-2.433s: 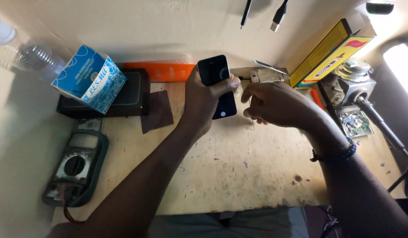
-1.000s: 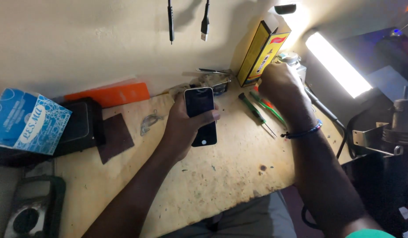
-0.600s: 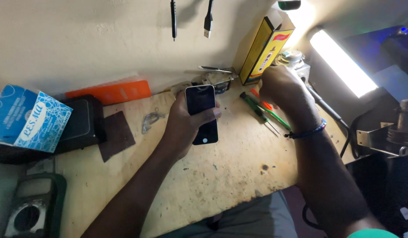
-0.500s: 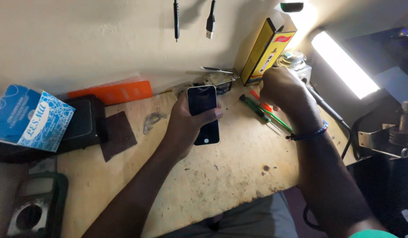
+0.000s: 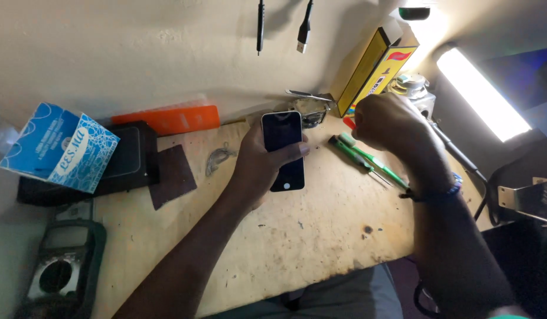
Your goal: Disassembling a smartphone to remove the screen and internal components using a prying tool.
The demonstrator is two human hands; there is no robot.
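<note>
At the centre of the frame we see a dark smartphone (image 5: pixel 283 150), gripped in the left hand (image 5: pixel 260 168): the palm is behind it and the fingers wrap over its right edge, which keeps the glass facing up toward the camera. Its long axis runs nearly top to bottom in the frame, the round button end pointing down toward the lower edge and the other end up toward the wall. It looks lifted just off the worn tabletop (image 5: pixel 297 236), though we cannot tell whether its lower end touches.

To the right, the right hand (image 5: pixel 391 121) is curled closed over the tool cluster; we cannot tell what it grips, if anything. Just below it lie green-handled screwdrivers (image 5: pixel 362 158), slanting toward the lower right.

Further out, a yellow box (image 5: pixel 371 71) leans against the wall at upper right, a strip lamp (image 5: pixel 480 94) beside it. At left sit a blue patterned box (image 5: pixel 58 147) on a black case (image 5: pixel 129 162), an orange bar (image 5: pixel 173 118), and a multimeter (image 5: pixel 58 274) at lower left.
</note>
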